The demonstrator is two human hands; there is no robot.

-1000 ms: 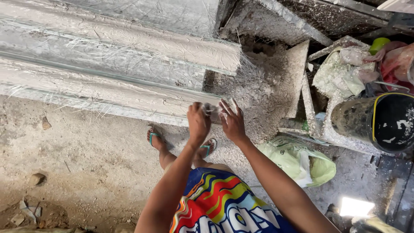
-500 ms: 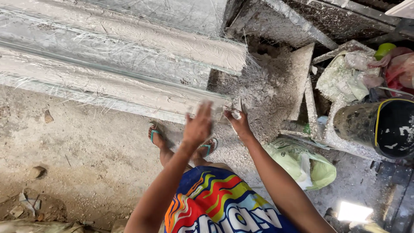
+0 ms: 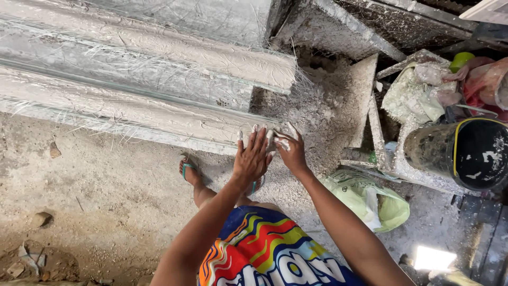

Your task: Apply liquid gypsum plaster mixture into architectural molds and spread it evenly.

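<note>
Head view, left to right: small stone [image 3: 41, 218] lay on the dirt floor [image 3: 106, 201] at lower left, long plaster cornice castings [image 3: 132, 114] with loose fibre strands stacked across the upper left, their near ends over a heap of pale powder [image 3: 323, 122]. Left hand [image 3: 251, 158] was flat and spread, fingers straight, gripping nothing, palm down at the end of the front casting. Right hand [image 3: 291, 151] sat just beside it, touching it, fingers curled on what looked like a small whitish lump or scrap; too small to tell what exactly. Sandalled foot [image 3: 186, 170] stood right under the casting edge. Risks, my read: the casting end overhangs with no visible support, so pressing there could crack it or shift the stack; fibre strands could snag fingers; toes exposed if a piece drops; powder underfoot looked slippery. Packaging: crumpled pale green plastic bag [image 3: 370, 198] with a small dark printed mark on the ground right of the right arm; wadded whitish sack [image 3: 415, 92] upper right; red-pink bag [image 3: 484, 79] at far right edge; black bucket [image 3: 460, 151] with yellow rim, on its side, below it.
</note>
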